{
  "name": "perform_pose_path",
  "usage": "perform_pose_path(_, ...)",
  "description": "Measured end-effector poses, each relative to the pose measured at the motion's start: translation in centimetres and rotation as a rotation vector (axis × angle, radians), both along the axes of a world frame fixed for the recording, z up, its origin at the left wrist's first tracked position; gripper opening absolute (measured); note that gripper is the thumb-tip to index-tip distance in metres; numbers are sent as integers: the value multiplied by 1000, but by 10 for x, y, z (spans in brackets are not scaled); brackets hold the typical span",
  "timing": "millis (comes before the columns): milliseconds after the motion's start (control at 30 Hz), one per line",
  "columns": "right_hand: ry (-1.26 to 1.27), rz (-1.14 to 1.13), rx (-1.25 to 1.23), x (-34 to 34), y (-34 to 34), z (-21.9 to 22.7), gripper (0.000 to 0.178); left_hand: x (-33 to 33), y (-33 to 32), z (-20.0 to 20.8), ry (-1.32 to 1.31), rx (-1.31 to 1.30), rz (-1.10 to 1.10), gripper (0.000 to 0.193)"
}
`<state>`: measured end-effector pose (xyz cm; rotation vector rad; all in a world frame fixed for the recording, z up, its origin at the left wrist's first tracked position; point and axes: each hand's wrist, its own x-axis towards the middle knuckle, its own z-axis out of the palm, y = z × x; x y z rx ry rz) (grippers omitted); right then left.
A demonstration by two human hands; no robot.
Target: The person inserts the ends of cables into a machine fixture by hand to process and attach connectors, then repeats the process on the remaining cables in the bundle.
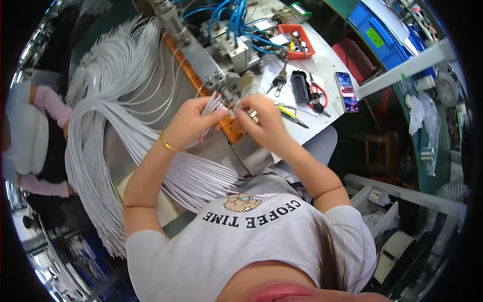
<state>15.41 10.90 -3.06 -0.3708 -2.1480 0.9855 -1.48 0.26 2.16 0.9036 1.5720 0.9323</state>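
Note:
My left hand [193,123] is closed round a small bunch of thin white cables [213,103], their ends pointing up past the thumb. Close beside it, my right hand [264,126] has thumb and fingers pinched together at the front of a metal machine [241,53]; whatever lies between those fingertips is too small to make out. Under and to the left of my left forearm spreads a large bundle of white cables [115,113]. Its near ends [206,178], with dark reddish tips, lie by my body.
An orange rail [188,73] runs along the machine, and blue air tubes [236,20] rise from it. On the white table at right are a red bin [304,44], keys [278,82], a black case [301,86], red-handled scissors [318,95], tweezers [293,117] and a phone [347,91]. Another person [37,131] is at far left.

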Motion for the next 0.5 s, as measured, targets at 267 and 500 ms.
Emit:
perform_pose_path(267, -11, 144, -438, -12, 6, 0, 16, -1, 3, -3, 52, 10, -69, 20)
perform_pose_path(500, -107, 193, -45, -9, 13, 12, 13, -8, -2, -27, 221, 355, -119, 24)
